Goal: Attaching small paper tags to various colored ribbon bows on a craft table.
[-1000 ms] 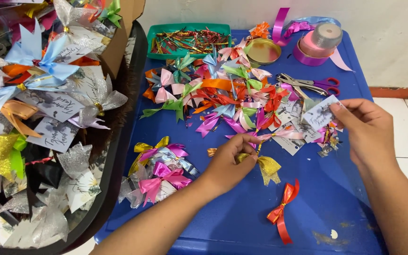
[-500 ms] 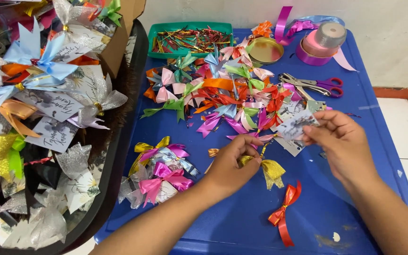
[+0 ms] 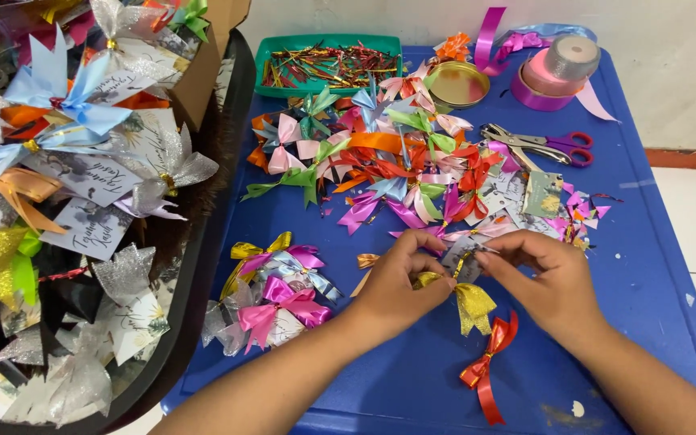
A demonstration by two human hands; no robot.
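Note:
My left hand (image 3: 400,278) pinches a glittery gold ribbon bow (image 3: 470,304) at its knot over the blue table (image 3: 646,266). My right hand (image 3: 545,278) has come up against it and holds a small printed card (image 3: 462,256) at the bow's top, fingertips almost meeting the left hand's. A red ribbon bow (image 3: 486,370) lies just below my right wrist. A heap of loose bows (image 3: 388,165) in many colours lies beyond both hands.
A green tray (image 3: 328,60) of foil twist ties stands at the back. Scissors (image 3: 537,145), a round gold tin lid (image 3: 457,84) and pink ribbon rolls (image 3: 553,76) sit at the back right. Finished bowed cards (image 3: 271,294) lie left of my hands. A black basket (image 3: 58,209) holds several more.
My right hand has carried a small card from the right of the table in to the gold bow held by my left hand. The left hand has stayed put.

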